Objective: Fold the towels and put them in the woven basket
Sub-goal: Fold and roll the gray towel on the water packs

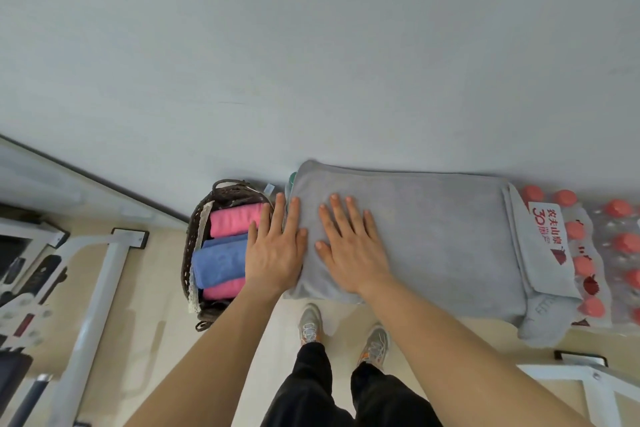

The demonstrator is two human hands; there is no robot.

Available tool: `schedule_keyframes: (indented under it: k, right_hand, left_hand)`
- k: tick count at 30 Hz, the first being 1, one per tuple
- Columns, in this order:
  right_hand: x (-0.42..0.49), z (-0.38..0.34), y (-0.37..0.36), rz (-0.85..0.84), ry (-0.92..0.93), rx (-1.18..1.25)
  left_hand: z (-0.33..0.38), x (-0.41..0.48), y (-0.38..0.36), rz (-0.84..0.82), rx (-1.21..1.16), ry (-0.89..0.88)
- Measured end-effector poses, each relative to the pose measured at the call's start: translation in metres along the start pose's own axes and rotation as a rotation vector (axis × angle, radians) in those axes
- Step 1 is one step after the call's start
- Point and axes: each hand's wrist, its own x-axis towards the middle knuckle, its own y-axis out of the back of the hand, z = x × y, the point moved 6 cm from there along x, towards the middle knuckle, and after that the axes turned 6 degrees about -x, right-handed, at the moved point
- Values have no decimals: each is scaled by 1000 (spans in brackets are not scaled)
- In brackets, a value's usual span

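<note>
Towel: grey towel (433,236) lies spread just right of the woven basket (188,246), over bottle packs (620,243).
Hands: left hand (277,253) and right hand (349,250) press flat on its basket-side end, fingers straight, gripping nothing.
Basket: pink towels (235,224) and blue towel (221,258) nearly fill it.
Risk: the lumpy bottles could skew the fold, and the bulky towel may not fit.

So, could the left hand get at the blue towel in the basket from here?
Probably yes: the left hand lies flat on the grey towel, right beside the open basket, with the blue towel uncovered.
</note>
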Motion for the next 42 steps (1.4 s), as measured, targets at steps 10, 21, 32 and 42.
schedule_keyframes:
  k: [10,21,32,42]
  right_hand:
    - [-39,62,37,96,-181,76]
    - [-199,250,21,117,-836,83]
    - [-213,342,40,367,-851,694]
    - [-173,426,92,400,-871,536]
  left_hand:
    - [78,28,44,98,2,-223]
    - [317,4,-25,-202,-106,-708]
    - [388,14,-50,-283,-66,-697]
    - [393,26,-57,-340,35,-697]
